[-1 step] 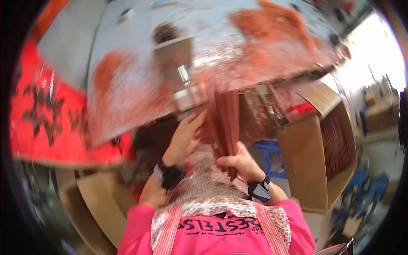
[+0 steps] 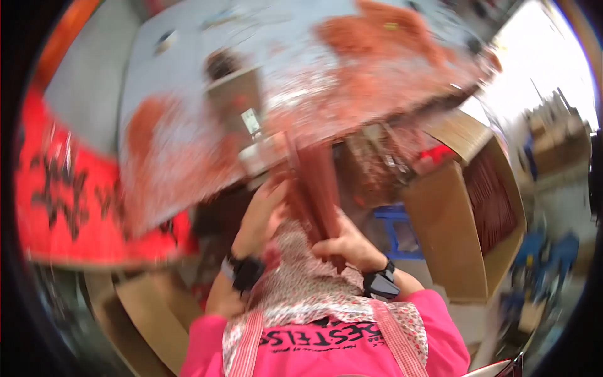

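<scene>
My right hand [image 2: 352, 242] is closed around the near end of a bundle of thin reddish-brown sticks [image 2: 317, 182]. The bundle slants away toward the table edge, and motion blurs its far end. On its left side, my left hand [image 2: 260, 213] lies close against it with the fingers stretched out; blur hides whether they touch. A dark band device sits on each of my wrists. Past the bundle is a pale blue table [image 2: 188, 44] strewn with orange-red shreds [image 2: 370, 31].
An upright brown board [image 2: 235, 94] and a small white block [image 2: 254, 157] stand at the table's near edge. To the right, an open carton [image 2: 440, 232] holds many reddish-brown sticks, beside a blue stool [image 2: 399, 232]. Red sheeting [image 2: 69, 195] and another carton [image 2: 157, 314] lie left.
The bundle and both hands have shifted slightly left in the picture, and the bundle leans further left. The table and board have shifted left too, as the view moved.
</scene>
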{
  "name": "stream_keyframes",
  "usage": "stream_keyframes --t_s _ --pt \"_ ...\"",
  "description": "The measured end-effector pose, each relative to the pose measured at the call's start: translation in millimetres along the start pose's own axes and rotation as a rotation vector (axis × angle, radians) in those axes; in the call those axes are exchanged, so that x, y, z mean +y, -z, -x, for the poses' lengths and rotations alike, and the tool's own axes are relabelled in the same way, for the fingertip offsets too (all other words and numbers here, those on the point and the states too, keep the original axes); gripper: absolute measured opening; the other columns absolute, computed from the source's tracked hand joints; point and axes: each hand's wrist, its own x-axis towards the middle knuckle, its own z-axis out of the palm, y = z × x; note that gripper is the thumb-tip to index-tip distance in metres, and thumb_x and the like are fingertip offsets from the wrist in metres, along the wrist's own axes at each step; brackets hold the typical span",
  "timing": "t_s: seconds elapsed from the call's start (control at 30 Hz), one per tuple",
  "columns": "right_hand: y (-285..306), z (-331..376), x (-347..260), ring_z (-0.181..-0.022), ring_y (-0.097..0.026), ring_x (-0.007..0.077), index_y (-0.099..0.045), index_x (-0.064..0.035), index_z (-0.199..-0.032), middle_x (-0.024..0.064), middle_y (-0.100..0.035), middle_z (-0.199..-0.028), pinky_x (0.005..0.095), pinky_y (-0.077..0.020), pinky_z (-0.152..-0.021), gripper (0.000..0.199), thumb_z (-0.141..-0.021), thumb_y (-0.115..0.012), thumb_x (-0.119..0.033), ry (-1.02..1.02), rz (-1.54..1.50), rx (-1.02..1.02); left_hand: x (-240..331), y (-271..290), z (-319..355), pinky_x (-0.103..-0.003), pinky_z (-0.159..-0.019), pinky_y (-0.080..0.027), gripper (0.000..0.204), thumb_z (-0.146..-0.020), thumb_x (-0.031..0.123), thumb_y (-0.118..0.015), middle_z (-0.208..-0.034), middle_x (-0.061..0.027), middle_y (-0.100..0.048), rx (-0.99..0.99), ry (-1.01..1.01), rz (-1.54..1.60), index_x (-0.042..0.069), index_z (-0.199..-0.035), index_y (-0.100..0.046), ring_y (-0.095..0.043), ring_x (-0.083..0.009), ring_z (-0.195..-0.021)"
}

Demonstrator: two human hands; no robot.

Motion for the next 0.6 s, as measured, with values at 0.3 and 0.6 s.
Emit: stream_keyframes --t_s 0.3,0.6 --pt "129 35 27 -0.099 -0.055 0.0110 -0.046 -0.0051 -0.126 0.0035 -0.057 -0.112 0.0247 -0.0443 -0.084 0.046 -0.088 -0.055 -0.030 0.118 -0.395 -0.485 -61 -186 18 -0.038 -0.089 -0.046 0.044 -0.082 0.017 -0.060 -0.086 -0.0063 -0.054 -0.054 -0.279 -0.259 0.001 -0.119 -0.040 -0.057 -0.0176 -0.080" --pt "139 54 30 -0.096 -0.055 0.0162 -0.052 -0.0091 -0.117 0.0062 -0.060 -0.107 0.0350 -0.0422 -0.085 0.063 -0.091 -0.032 -0.062 0.166 -0.677 -0.534 -93 -233 15 -0.031 -0.076 -0.050 0.039 -0.082 0.014 -0.057 -0.085 -0.0079 -0.053 -0.012 -0.533 -0.453 0.004 -0.117 -0.041 -0.056 -0.0167 -0.073"
